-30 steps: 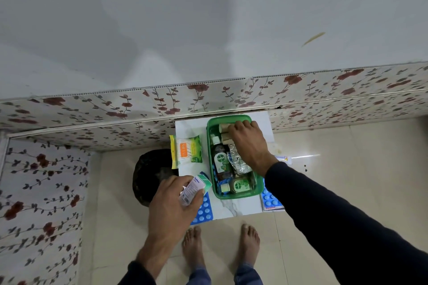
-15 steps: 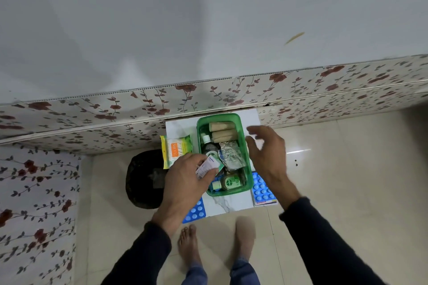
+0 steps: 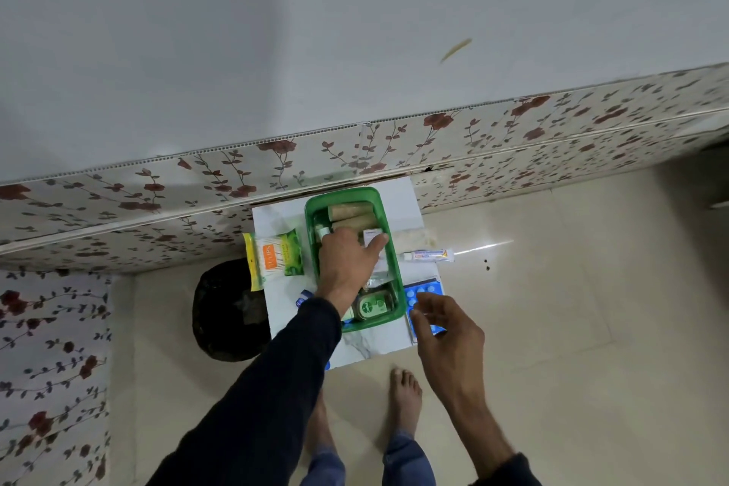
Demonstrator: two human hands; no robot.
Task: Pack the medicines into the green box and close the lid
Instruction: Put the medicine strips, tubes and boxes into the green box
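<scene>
- The green box (image 3: 388, 260) is set on a small white table (image 3: 374, 347) against the flowered wall panel, its lid not seen on it.
- The left hand (image 3: 347, 260) is reached into the middle of the box, and a small white carton (image 3: 372, 236) is pinched between its thumb and fingertips, just near of two tan rolls (image 3: 351, 214) lying at the far end.
- A bottle with a pale cap (image 3: 322, 230) is partly seen at the box's far left, just beside the hand.
- At the near end of the box a green-labelled bottle (image 3: 372, 306) is laid on its side; crinkled foil is glimpsed between it and the wrist.
- The right hand (image 3: 445, 327) is held above the near right corner of the table, fingers spread wide and empty, over a blue blister sheet (image 3: 420, 294) lying just right of the box.
- A white tube (image 3: 428, 255) is laid across the table's right edge, far of the blister sheet.
- A yellow and green packet (image 3: 274, 256) is laid on the left of the table, apart from the box.
- More blue blister material (image 3: 304, 298) shows beside the left sleeve; how far it extends cannot be told.
- A dark round object (image 3: 228, 312) is seen on the floor left of the table.
</scene>
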